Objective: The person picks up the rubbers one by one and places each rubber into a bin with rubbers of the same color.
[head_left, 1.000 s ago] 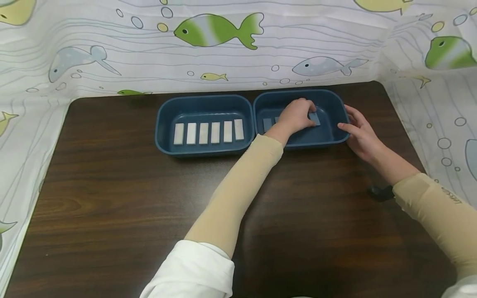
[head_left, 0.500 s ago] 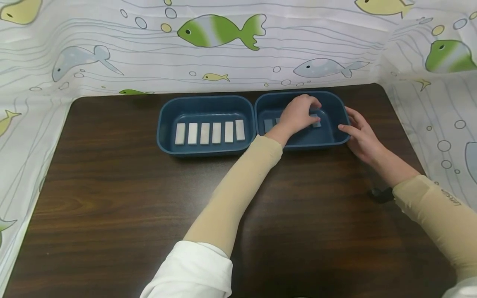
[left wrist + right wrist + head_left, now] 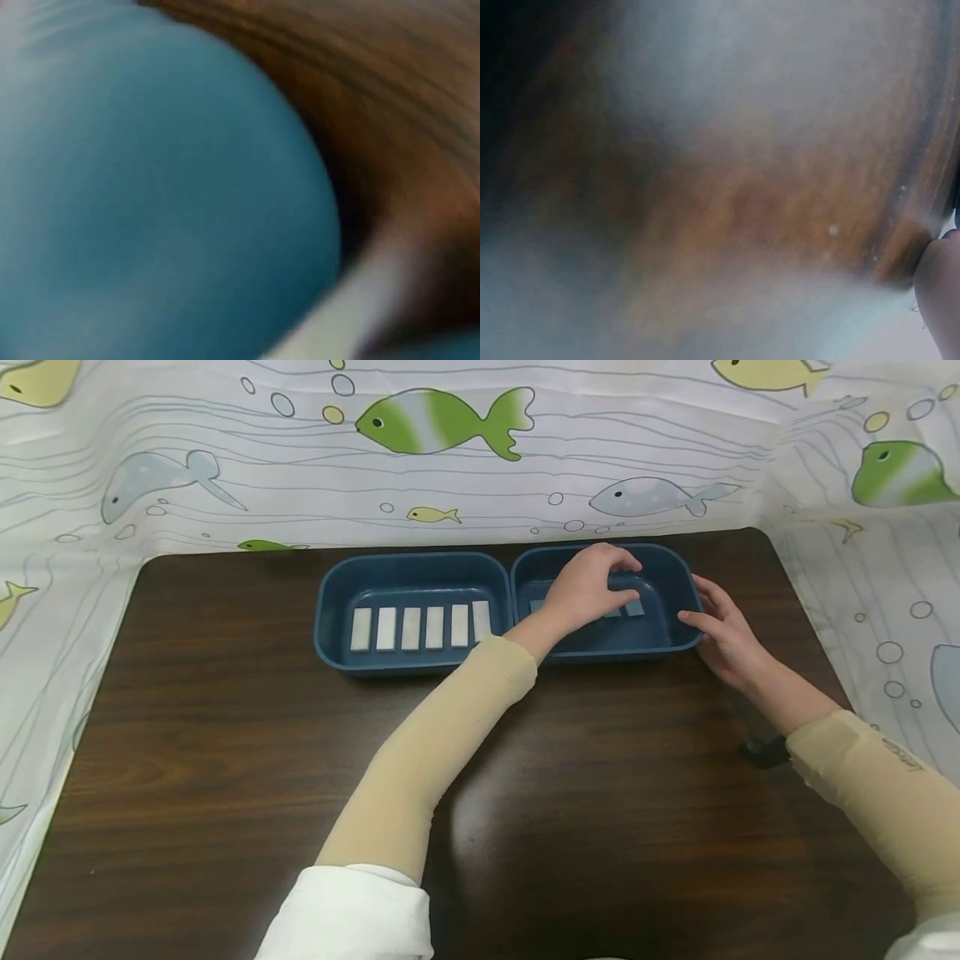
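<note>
In the head view, my left hand (image 3: 585, 585) is over the right blue plastic bin (image 3: 622, 653), thumb and fingers spread apart with nothing visible between them. Small blue-grey rectangular tiles lie on that bin's floor; one tile (image 3: 634, 607) shows just right of the thumb, and the hand partly covers others. My right hand (image 3: 723, 635) grips the bin's right end, thumb over the rim and fingers outside. The left wrist view is filled by a blurred, curved blue surface (image 3: 172, 187). Only a sliver of skin (image 3: 939, 292) shows in the right wrist view.
A matching blue bin (image 3: 412, 669) stands against the left side of the first, with white rectangular tiles (image 3: 410, 628) in a row inside. Both sit near the back of a dark wooden table (image 3: 247, 777). A fish-print curtain (image 3: 300, 468) hangs behind and at both sides.
My left hand has moved left from the rightmost blue-grey tile it was touching, leaving that tile on the bin's floor. My right hand stays on the rim.
</note>
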`<state>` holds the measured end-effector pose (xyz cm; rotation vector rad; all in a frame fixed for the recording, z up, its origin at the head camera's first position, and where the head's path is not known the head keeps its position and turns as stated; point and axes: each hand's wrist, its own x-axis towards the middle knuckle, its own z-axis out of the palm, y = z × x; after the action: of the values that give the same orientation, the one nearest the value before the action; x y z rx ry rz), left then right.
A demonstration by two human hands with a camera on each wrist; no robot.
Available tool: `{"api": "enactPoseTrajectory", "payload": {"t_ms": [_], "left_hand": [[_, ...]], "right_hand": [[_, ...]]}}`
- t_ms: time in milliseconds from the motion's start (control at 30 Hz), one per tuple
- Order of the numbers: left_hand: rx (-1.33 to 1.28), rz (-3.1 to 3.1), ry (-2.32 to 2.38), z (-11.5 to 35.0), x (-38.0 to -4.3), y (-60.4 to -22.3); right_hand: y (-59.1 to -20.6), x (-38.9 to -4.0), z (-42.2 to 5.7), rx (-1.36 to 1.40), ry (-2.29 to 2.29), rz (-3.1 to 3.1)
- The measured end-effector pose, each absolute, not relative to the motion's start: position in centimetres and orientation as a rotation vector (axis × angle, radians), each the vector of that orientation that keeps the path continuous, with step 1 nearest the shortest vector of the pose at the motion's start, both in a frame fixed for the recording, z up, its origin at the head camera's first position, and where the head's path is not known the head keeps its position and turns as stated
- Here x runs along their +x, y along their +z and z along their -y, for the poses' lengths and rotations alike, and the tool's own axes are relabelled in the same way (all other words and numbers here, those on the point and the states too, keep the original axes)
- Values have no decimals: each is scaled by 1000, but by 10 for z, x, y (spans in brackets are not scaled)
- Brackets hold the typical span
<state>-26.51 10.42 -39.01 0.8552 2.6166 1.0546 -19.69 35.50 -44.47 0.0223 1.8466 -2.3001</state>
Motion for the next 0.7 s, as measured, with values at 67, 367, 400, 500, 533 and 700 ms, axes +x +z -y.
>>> {"api": "enactPoseTrajectory", "payload": {"t_ms": [67, 367, 400, 500, 533, 700], "left_hand": [[883, -2619, 1056, -97, -262, -384], [974, -2600, 1064, -57, -248, -362], [981, -2605, 1064, -50, -246, -360], [992, -2642, 1047, -28, -239, -351], [991, -2663, 1039, -21, -237, -348], [981, -2802, 923, 20, -226, -338]], "right_hand": [[-444, -198, -355, 20, -2295, -1861], [-441, -199, -351, 112, -2287, -1837], [-440, -199, -350, 126, -2268, -1858], [-434, -199, -345, 135, -2198, -1981], [-431, -199, -343, 122, -2183, -2035], [-412, -195, -334, -15, -2117, -2304]]}}
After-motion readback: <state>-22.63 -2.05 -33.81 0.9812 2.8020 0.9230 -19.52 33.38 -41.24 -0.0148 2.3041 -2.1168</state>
